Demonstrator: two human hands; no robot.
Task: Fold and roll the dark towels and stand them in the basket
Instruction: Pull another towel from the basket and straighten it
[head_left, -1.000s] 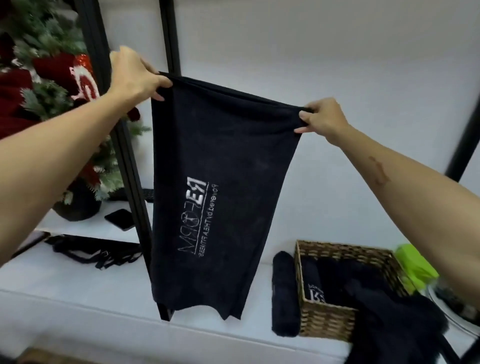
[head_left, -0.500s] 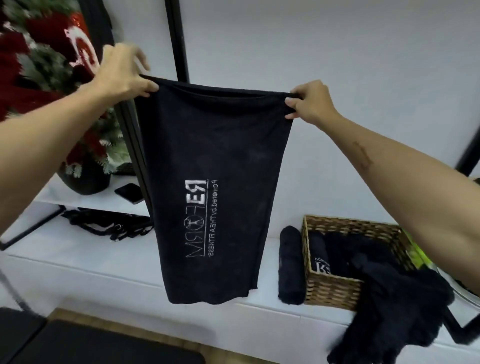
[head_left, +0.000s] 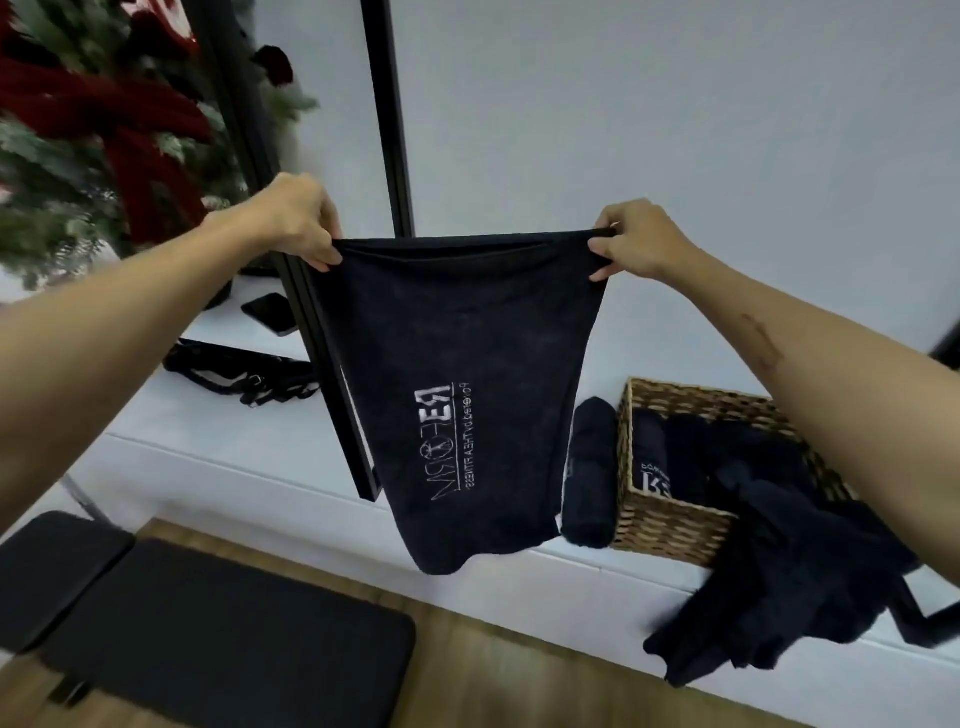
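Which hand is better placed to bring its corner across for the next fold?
Either would probably do. Left hand and right hand each pinch a top corner of the hanging dark printed towel, level. The right is nearer the woven wicker basket.

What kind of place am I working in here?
Probably a fitness studio: the held towel bears a fitness logo, rolled towels fill a wicker basket, and dark floor mats lie below.

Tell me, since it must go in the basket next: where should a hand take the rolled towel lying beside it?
Probably around the middle of the rolled towel, from above: it lies flat on the white ledge, with its right side close against the wicker basket.
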